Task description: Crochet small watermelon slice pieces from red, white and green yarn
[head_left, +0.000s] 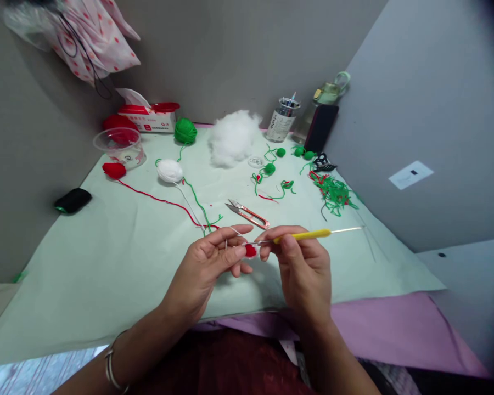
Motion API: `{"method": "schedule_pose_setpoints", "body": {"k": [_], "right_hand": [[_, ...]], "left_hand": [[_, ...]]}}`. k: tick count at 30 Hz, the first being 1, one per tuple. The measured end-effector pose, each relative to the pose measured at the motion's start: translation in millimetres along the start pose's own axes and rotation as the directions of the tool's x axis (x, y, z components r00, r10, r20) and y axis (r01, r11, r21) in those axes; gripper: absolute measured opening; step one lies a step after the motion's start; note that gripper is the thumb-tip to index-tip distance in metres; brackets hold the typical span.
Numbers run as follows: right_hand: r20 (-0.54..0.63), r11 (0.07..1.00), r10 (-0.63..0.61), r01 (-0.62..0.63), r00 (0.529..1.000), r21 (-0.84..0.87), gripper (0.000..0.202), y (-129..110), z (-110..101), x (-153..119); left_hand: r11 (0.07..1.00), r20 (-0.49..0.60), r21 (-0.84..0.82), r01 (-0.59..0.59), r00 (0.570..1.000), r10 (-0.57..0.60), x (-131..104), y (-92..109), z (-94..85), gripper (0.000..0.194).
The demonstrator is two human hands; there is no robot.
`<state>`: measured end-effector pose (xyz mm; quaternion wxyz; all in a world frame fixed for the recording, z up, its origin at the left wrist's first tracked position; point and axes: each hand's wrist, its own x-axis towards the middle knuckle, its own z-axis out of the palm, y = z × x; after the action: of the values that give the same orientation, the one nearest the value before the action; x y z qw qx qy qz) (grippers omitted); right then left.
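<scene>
Between thumb and fingers, my left hand [214, 255] pinches a small red and white crochet piece [251, 250]. White yarn runs over its raised index finger. My right hand [302, 263] grips a crochet hook [308, 235] by its yellow handle, and the metal tip meets the top edge of the piece. The hook's other thin metal end points right. Just beyond the hands lie orange-handled thread snips [249, 213]. A white yarn ball [170, 170] sits behind my left hand, with white, green and red strands trailing from the yarn balls toward me.
At the back left stand a clear plastic tub [123, 151], a tissue box [152, 118] and a green yarn ball [185, 131]. White stuffing [234, 137] lies at the back middle. Rightward are a pen jar [282, 122], a phone [321, 127] against a bottle, and green yarn scraps [335, 193].
</scene>
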<state>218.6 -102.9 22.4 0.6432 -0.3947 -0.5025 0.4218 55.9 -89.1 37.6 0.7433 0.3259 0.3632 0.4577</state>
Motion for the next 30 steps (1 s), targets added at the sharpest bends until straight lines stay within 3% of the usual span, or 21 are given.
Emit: {"method": "schedule_pose_setpoints", "body": {"k": [4,9,11,15,17,19,21,23,25,27,30], "right_hand": [[0.020,0.999,0.024,-0.025,1.000,0.046,0.023,-1.7,-2.7,-0.3],[0.037,0.959,-0.129,0.134,0.991,-0.249,0.022,-9.5,-0.3,-8.1],[0.098,0.888,-0.247,0.266,0.964,-0.374,0.023,-10.1,1.5,-11.3],[0.266,0.671,-0.458,0.526,0.848,-0.522,0.027,-1.0,3.3,-15.1],[0.333,0.539,-0.500,0.588,0.799,-0.603,0.032,5.8,2.4,-15.6],[0.366,0.454,-0.525,0.616,0.769,-0.644,0.035,10.2,0.9,-14.8],[0.306,0.535,-0.518,0.582,0.799,-0.613,0.031,10.1,0.0,-12.6],[0.136,0.768,-0.412,0.424,0.901,-0.480,0.025,6.2,0.4,-9.3],[0.009,0.922,-0.265,0.255,0.964,-0.292,0.024,1.2,1.9,-5.5],[0.000,0.964,-0.184,0.180,0.983,-0.197,0.023,-2.2,4.1,-2.5],[0.054,0.950,-0.200,0.208,0.978,-0.231,0.020,-2.3,7.1,-1.7]], "left_hand": [[1.000,-0.026,0.009,0.015,1.000,-0.015,-0.3,3.9,0.8,0.030],[0.997,-0.031,0.072,-0.025,0.999,0.027,-0.5,1.0,-1.6,0.030],[0.993,-0.042,0.102,-0.060,0.997,0.065,-0.9,-2.0,-1.9,0.030],[0.989,-0.085,0.094,-0.117,0.988,0.125,-2.2,-6.6,2.5,0.041],[0.995,-0.089,0.024,-0.096,0.991,0.098,-2.3,-6.4,4.8,0.049],[0.997,-0.044,-0.083,0.003,0.999,-0.006,-1.6,-4.5,5.1,0.049],[0.976,0.014,-0.181,0.121,0.993,-0.120,-0.2,-1.7,3.3,0.043],[0.959,0.036,-0.233,0.161,0.987,-0.157,1.0,0.9,0.9,0.036],[0.966,0.028,-0.225,0.127,0.992,-0.124,1.4,2.4,-0.2,0.035],[0.982,0.037,-0.168,0.090,0.996,-0.085,0.9,2.5,0.5,0.037],[0.998,0.009,-0.064,0.028,1.000,-0.027,0.0,0.4,2.9,0.039]]}}
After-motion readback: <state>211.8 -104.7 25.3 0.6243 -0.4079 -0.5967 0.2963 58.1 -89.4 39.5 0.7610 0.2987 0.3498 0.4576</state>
